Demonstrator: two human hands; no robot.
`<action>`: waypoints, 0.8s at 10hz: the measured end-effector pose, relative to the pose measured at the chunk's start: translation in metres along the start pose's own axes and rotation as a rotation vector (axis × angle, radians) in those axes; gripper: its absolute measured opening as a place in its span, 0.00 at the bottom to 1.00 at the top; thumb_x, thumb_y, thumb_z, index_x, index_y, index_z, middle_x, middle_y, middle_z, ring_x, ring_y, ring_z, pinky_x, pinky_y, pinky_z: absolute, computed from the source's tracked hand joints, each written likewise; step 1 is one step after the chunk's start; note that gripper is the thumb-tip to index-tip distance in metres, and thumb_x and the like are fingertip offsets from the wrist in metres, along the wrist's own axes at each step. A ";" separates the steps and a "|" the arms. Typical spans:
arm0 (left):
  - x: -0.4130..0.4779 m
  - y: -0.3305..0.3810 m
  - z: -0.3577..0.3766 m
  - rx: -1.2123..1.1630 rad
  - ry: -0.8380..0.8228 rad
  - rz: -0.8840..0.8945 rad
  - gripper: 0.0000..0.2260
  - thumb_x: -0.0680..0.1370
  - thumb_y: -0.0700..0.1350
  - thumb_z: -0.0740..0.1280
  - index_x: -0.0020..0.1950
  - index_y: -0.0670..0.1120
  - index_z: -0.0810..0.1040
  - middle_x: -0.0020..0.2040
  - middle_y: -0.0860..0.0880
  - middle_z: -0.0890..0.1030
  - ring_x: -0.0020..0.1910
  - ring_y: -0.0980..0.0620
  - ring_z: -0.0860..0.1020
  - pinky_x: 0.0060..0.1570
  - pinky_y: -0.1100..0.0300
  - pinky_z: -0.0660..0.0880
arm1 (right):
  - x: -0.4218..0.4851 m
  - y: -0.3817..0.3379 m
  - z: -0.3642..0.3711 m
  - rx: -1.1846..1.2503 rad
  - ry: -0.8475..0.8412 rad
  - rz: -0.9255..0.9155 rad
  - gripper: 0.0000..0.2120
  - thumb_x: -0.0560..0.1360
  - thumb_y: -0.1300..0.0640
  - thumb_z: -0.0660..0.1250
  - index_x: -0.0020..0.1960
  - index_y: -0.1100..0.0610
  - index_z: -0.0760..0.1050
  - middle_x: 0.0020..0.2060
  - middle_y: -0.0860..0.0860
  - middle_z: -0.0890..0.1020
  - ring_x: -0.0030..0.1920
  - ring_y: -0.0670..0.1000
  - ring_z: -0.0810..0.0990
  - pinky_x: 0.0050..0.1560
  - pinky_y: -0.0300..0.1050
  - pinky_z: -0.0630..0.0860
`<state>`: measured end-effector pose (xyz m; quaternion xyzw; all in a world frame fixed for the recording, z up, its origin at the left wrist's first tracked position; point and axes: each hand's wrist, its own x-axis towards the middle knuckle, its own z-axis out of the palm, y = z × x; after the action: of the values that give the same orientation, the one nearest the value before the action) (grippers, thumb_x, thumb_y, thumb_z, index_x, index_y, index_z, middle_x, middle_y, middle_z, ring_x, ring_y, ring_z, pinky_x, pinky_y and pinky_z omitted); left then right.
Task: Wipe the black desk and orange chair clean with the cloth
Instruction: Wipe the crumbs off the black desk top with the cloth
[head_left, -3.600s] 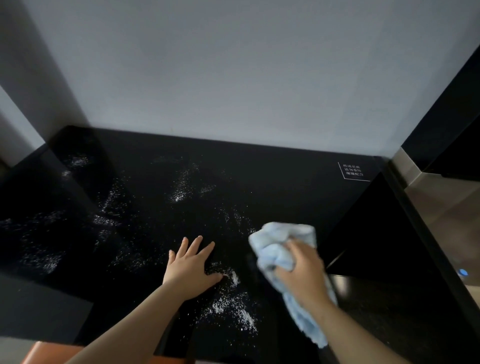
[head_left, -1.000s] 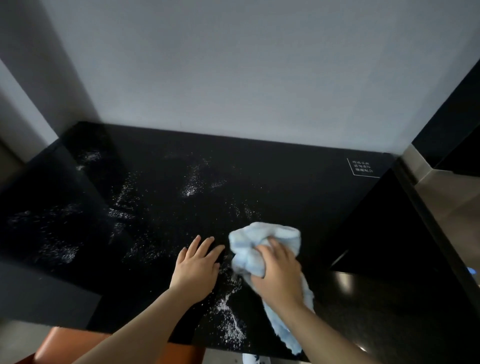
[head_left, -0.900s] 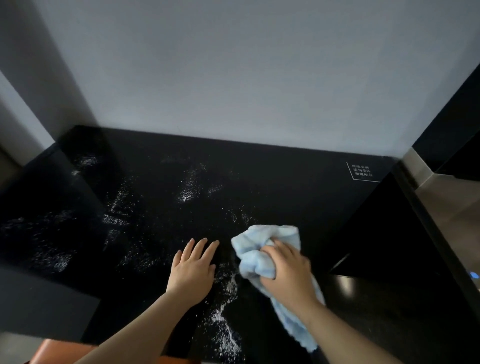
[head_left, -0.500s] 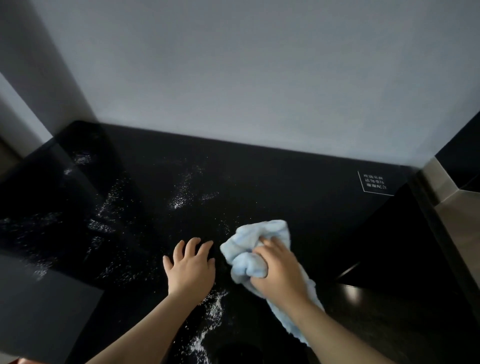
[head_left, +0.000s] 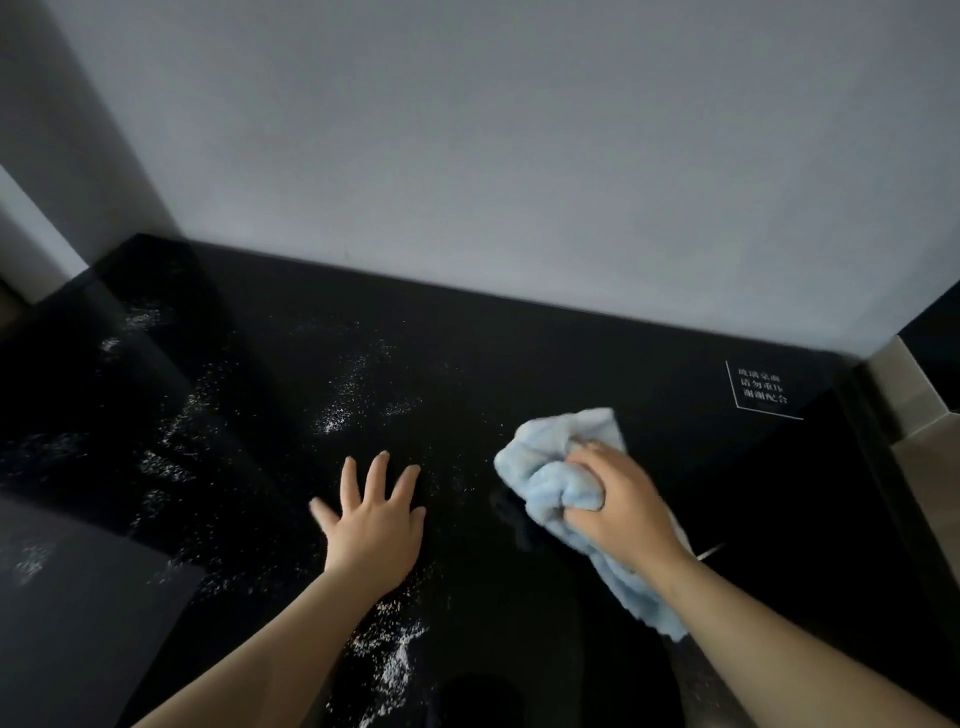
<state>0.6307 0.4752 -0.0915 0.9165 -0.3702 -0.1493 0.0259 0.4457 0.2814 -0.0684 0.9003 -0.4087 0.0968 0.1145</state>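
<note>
The right hand (head_left: 621, 501) has its fingers curled tight around a soft, light blue, bunched-up cloth (head_left: 550, 475). The cloth puffs out past the fingertips and hangs back under the wrist, lying on the shiny black desk (head_left: 519, 364). The left hand (head_left: 375, 525) lies flat on the desk beside it, fingers spread apart. White powdery specks (head_left: 337, 415) dot the desk around both hands.
</note>
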 end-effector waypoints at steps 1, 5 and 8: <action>0.020 -0.003 -0.004 -0.013 -0.035 -0.009 0.26 0.79 0.62 0.49 0.75 0.60 0.43 0.77 0.50 0.41 0.75 0.40 0.36 0.69 0.34 0.47 | 0.021 0.013 0.009 0.560 -0.088 0.523 0.10 0.72 0.55 0.61 0.52 0.54 0.71 0.52 0.53 0.76 0.53 0.52 0.76 0.46 0.49 0.74; 0.058 0.021 -0.013 -0.133 -0.075 -0.124 0.22 0.81 0.58 0.46 0.75 0.62 0.46 0.77 0.54 0.42 0.74 0.42 0.35 0.63 0.27 0.42 | 0.046 -0.026 0.014 0.830 0.014 0.153 0.16 0.67 0.49 0.63 0.51 0.56 0.76 0.48 0.50 0.79 0.50 0.51 0.76 0.53 0.38 0.69; 0.107 0.047 -0.033 0.021 0.055 0.090 0.23 0.82 0.54 0.47 0.77 0.52 0.49 0.78 0.50 0.49 0.76 0.48 0.42 0.71 0.42 0.38 | 0.045 -0.034 0.011 0.791 -0.161 -0.193 0.04 0.72 0.49 0.58 0.42 0.46 0.72 0.38 0.42 0.79 0.42 0.42 0.79 0.43 0.43 0.78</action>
<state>0.6814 0.3656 -0.0799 0.9029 -0.4118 -0.1190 0.0328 0.5016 0.2680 -0.0711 0.9137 -0.2611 0.1648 -0.2641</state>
